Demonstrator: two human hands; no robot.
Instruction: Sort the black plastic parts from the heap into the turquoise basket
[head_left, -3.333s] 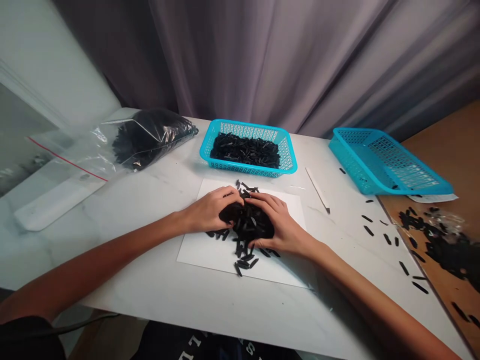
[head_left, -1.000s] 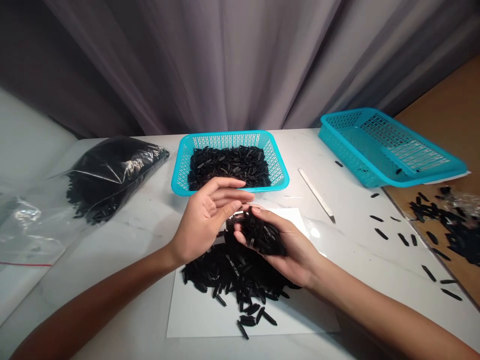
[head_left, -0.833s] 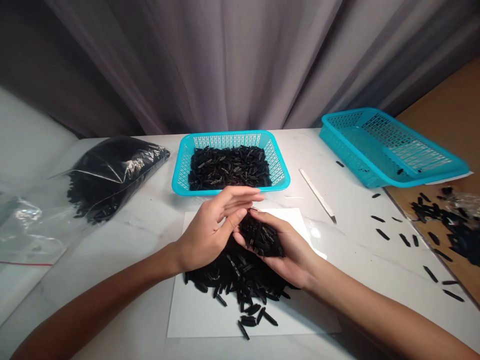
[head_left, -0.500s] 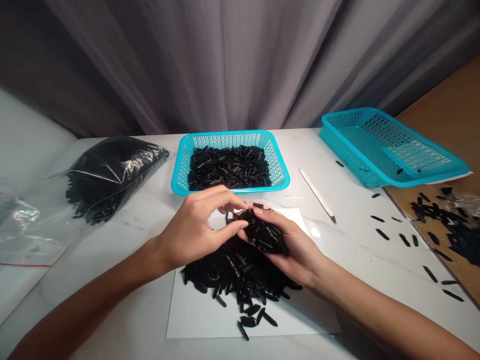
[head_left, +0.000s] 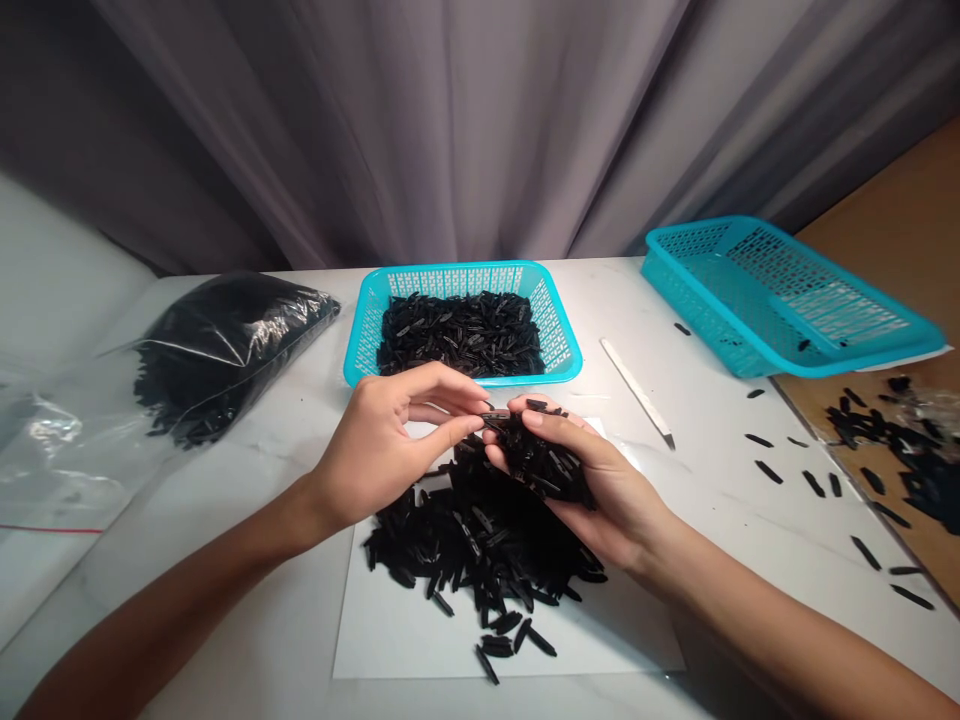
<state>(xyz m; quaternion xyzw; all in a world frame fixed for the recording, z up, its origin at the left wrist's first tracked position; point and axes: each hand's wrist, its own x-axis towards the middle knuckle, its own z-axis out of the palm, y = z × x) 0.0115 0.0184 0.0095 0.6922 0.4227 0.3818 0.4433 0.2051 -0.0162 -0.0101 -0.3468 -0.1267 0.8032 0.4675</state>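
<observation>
My right hand is curled around a bunch of small, elongated black pieces, its thumb resting on top of them. With thumb and fingertips my left hand pinches one black piece at the left edge of that bunch. Below both hands a loose heap of the same black pieces lies on a white sheet. Just beyond the hands stands a blue basket with many more black pieces in it.
A clear plastic bag full of black pieces lies at the left. A white-handled pen-like knife rests right of the basket. Farther right, a second blue basket sits near scattered black pieces and a brown board.
My left fingertips have closed on a piece at the bunch's edge. The right hand with its bunch has shifted slightly to the right.
</observation>
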